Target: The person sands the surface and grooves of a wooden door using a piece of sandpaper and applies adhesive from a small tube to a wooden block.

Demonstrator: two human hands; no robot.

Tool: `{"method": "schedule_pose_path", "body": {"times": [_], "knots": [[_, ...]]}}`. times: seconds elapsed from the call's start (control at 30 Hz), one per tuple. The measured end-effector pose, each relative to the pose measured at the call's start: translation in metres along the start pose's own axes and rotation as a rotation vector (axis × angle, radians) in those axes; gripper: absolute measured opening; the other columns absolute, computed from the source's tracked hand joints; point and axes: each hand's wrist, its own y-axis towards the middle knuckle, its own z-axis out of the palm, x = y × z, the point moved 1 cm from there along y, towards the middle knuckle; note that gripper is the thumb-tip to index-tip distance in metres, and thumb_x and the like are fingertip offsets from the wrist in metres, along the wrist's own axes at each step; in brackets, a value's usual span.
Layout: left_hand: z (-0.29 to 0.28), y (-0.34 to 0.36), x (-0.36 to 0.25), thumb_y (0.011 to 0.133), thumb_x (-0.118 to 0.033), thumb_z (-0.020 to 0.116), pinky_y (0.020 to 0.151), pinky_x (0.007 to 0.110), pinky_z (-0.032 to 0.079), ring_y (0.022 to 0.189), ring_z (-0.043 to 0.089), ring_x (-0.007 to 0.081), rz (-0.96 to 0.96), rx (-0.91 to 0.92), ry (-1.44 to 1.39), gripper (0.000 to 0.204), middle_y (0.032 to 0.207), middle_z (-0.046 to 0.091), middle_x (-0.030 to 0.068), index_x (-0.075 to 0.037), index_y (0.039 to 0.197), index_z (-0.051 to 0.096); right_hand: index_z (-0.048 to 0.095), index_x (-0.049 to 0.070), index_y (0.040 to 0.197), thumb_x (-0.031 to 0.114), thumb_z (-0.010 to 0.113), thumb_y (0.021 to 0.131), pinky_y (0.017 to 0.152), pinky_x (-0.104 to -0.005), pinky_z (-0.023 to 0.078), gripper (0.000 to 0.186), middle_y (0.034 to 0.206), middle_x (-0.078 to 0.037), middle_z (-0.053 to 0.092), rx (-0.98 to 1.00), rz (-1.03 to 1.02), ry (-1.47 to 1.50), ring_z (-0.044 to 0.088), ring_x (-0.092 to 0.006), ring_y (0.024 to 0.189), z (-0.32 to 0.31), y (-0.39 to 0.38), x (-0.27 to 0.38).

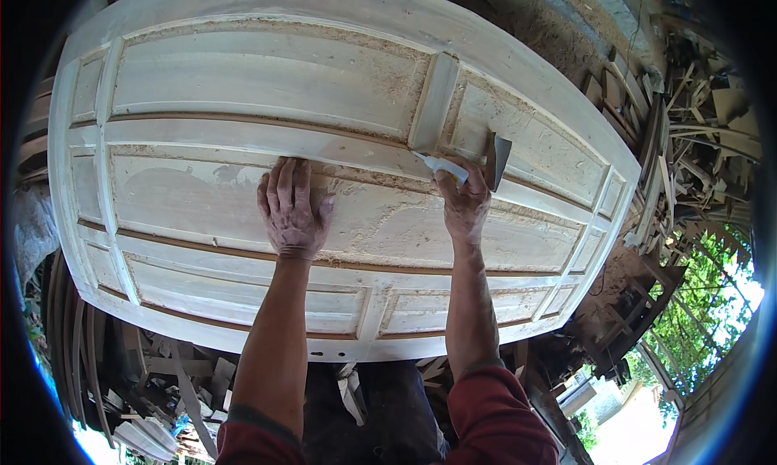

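Note:
A pale panelled wooden door (267, 133) lies flat in front of me, with sawdust along its mouldings. My left hand (294, 210) rests on the middle panel, fingers stretched out, holding nothing. Closed around a small whitish squeeze bottle (451, 169) with a thin nozzle, my right hand (466, 210) is over the rail right of the door's middle. The nozzle points up and left, close to the foot of a short upright piece (435, 101). A dark, bent sheet like sandpaper (500, 161) sticks up beside my right fingers; whether they grip it is hidden.
Heaps of wood offcuts (688, 149) lie beyond the door's right end. Long curved strips (77, 343) stand at the lower left, near a plastic sheet (34, 226). Scrap wood (194, 376) lies below the near edge, where two dark holes (328, 354) show.

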Motion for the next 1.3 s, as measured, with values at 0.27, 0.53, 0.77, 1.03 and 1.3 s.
{"method": "schedule_pose_path", "body": {"times": [0.27, 0.53, 0.77, 1.03, 1.3], "knots": [[-0.002, 0.000, 0.001, 0.104, -0.059, 0.044, 0.117, 0.055, 0.033, 0.141, 0.045, 0.0323, 0.003, -0.024, 0.009, 0.066, 0.146, 0.049, 0.0138, -0.009, 0.146, 0.053, 0.067, 0.000, 0.116, 0.007, 0.075, 0.095, 0.082, -0.0315, 0.064, 0.023, 0.104, -0.009, 0.071, -0.058, 0.073, 0.265, 0.070, -0.0155, 0.094, -0.006, -0.003, 0.010], [0.002, -0.001, 0.001, 0.103, -0.062, 0.044, 0.118, 0.055, 0.032, 0.143, 0.043, 0.0321, -0.009, -0.013, -0.010, 0.069, 0.149, 0.048, 0.0121, -0.009, 0.145, 0.054, 0.068, 0.002, 0.118, 0.004, 0.077, 0.093, 0.086, -0.0274, 0.057, 0.026, 0.107, -0.007, 0.071, -0.019, 0.005, 0.050, 0.068, -0.0120, 0.097, 0.001, -0.003, 0.003], [0.001, -0.001, 0.002, 0.103, -0.061, 0.044, 0.118, 0.056, 0.032, 0.143, 0.043, 0.0322, -0.008, -0.016, -0.018, 0.068, 0.149, 0.048, 0.0122, -0.009, 0.146, 0.054, 0.068, 0.003, 0.117, 0.002, 0.076, 0.093, 0.085, -0.0251, 0.053, 0.025, 0.104, -0.005, 0.071, -0.014, 0.035, 0.050, 0.066, -0.0097, 0.096, 0.003, -0.003, 0.006], [0.001, -0.002, 0.001, 0.103, -0.060, 0.045, 0.118, 0.056, 0.032, 0.143, 0.043, 0.0326, -0.011, -0.012, -0.005, 0.066, 0.148, 0.049, 0.0126, -0.009, 0.145, 0.054, 0.069, 0.003, 0.113, 0.004, 0.077, 0.091, 0.081, -0.0264, 0.052, 0.024, 0.100, -0.004, 0.070, -0.043, 0.006, -0.040, 0.065, -0.0100, 0.092, 0.002, -0.002, 0.003], [0.001, -0.002, 0.002, 0.104, -0.060, 0.045, 0.118, 0.056, 0.033, 0.142, 0.044, 0.0333, -0.013, -0.014, -0.007, 0.065, 0.148, 0.050, 0.0125, -0.009, 0.144, 0.055, 0.070, 0.005, 0.112, 0.003, 0.077, 0.089, 0.079, -0.0287, 0.053, 0.024, 0.099, -0.006, 0.072, -0.058, 0.021, -0.129, 0.066, -0.0131, 0.088, 0.007, 0.000, 0.006]]}}
